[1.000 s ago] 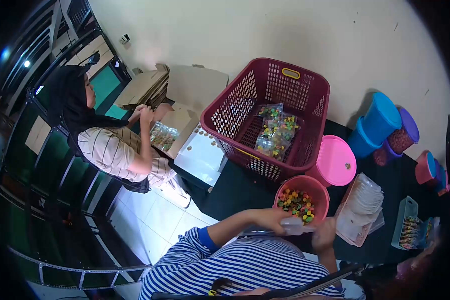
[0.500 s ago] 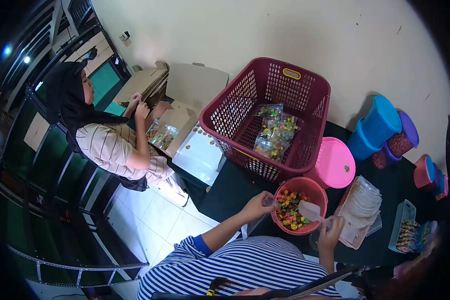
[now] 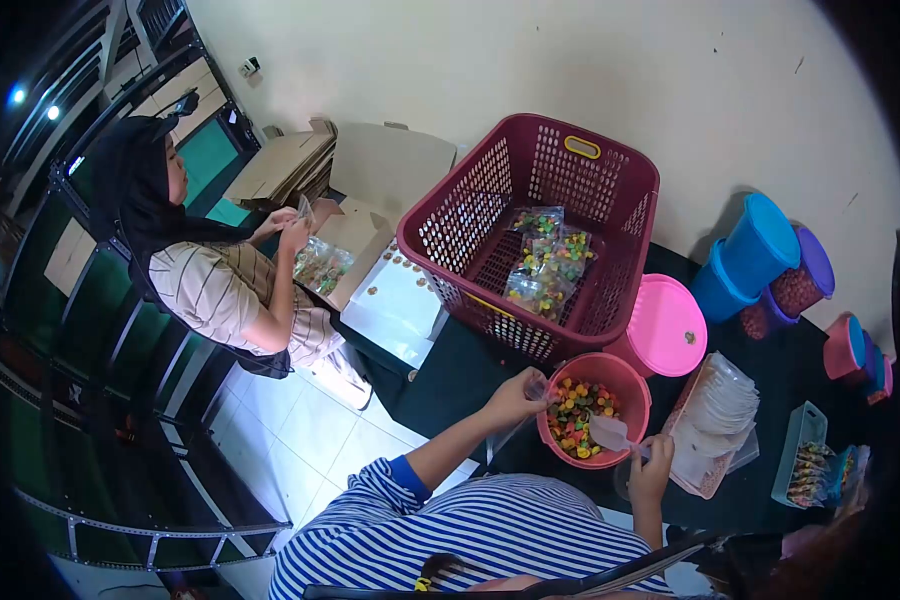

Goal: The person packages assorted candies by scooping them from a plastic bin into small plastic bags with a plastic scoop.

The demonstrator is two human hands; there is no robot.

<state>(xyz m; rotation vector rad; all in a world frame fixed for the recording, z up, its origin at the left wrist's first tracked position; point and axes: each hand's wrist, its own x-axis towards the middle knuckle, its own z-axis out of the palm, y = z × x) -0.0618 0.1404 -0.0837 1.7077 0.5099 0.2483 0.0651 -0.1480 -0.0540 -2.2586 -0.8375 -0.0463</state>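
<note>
A coral-pink bucket (image 3: pixel 642 395) holds small, round pieces (image 3: pixel 575 410) in yellow, orange, red, green and dark colours. My right hand (image 3: pixel 653 466), at the bucket's near right rim, is closed around the handle of a pale plastic scoop (image 3: pixel 608 432). The scoop's bowl rests down among the pieces. At the bucket's left rim, my left hand (image 3: pixel 516 398) pinches a clear plastic bag (image 3: pixel 536 388). Part of that bag hangs below the hand and is hard to make out.
Behind the bucket, a maroon basket (image 3: pixel 450 290) contains filled bags (image 3: pixel 552 262). A pink lidded tub (image 3: pixel 667 325) and a tray of stacked clear bags (image 3: pixel 715 420) stand right. Blue tubs (image 3: pixel 760 245) are farther back. At left, a co-worker (image 3: pixel 220 270) handles a small bag beside a box.
The scoop has gone lower and slightly left into the pieces, with my right hand moving along. My left hand has shifted up a little. The co-worker's hands have changed position around a clear bag.
</note>
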